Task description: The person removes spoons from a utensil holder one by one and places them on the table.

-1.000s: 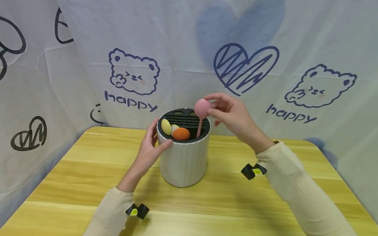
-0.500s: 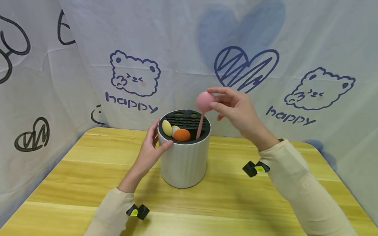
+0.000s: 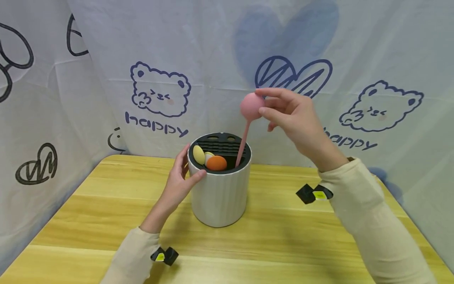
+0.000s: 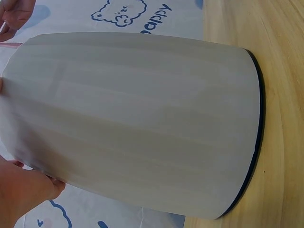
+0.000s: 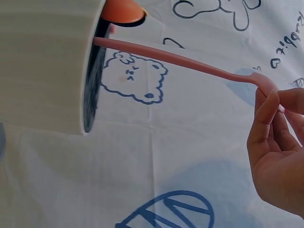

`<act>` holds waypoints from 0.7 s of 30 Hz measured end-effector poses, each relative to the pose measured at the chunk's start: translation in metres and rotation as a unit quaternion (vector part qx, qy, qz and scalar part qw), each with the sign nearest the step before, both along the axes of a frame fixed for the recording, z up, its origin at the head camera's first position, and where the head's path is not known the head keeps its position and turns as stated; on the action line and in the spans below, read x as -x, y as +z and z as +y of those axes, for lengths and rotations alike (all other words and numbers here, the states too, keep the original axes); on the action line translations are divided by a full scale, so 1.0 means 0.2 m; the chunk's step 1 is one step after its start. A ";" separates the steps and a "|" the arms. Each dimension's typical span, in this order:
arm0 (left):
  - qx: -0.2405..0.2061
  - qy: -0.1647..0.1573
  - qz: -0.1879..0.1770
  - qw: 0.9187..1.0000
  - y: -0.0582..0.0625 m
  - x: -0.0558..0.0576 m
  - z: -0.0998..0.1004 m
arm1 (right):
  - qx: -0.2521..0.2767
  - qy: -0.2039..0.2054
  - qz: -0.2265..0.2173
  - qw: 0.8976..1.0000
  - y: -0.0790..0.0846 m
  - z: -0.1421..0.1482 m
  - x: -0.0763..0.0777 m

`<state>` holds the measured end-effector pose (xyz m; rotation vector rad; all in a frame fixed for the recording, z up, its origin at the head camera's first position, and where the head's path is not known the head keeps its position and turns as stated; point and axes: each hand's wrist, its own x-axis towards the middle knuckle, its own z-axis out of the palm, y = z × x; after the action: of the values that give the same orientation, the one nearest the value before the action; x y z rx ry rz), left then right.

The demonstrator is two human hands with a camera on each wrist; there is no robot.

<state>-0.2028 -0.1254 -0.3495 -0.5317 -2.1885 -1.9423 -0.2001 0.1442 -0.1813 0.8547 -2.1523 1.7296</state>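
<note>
A white ribbed utensil holder [image 3: 219, 197] with a black slotted top stands upright on the table. My left hand [image 3: 177, 179] grips its left side, thumb at the front rim and fingers round the back. My right hand [image 3: 292, 116] pinches the round bowl of a pink spoon [image 3: 252, 106] above the holder. The spoon tilts slightly right, its handle's lower end still inside the opening, as the right wrist view also shows with the pink handle [image 5: 175, 58]. Beside it, an orange oval head [image 3: 216, 163] and a pale yellow oval head [image 3: 199, 154] poke out of the same opening.
The wooden table [image 3: 283, 244] runs around the holder on all sides. Behind it hangs a white cloth [image 3: 220, 51] printed with bears, hearts and words. Another cloth wall [image 3: 71, 114] closes the left side.
My right hand has risen and shifted slightly right, drawing the pink spoon upward so that more of its handle shows. My left hand has kept its grip on the utensil holder.
</note>
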 end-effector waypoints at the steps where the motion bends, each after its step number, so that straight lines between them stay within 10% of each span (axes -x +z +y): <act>1: 0.000 0.000 0.001 1.000 0.00 0.00 0.00 | 0.003 0.001 0.003 1.000 0.01 0.00 0.00; 21: -0.006 0.001 -0.002 1.000 0.00 0.00 0.00 | 0.042 -0.005 0.012 0.999 0.11 0.04 -0.05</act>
<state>-0.2031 -0.1245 -0.3499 -0.5247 -2.1788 -1.9559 -0.1894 0.1527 -0.1598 0.8362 -2.0503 1.7820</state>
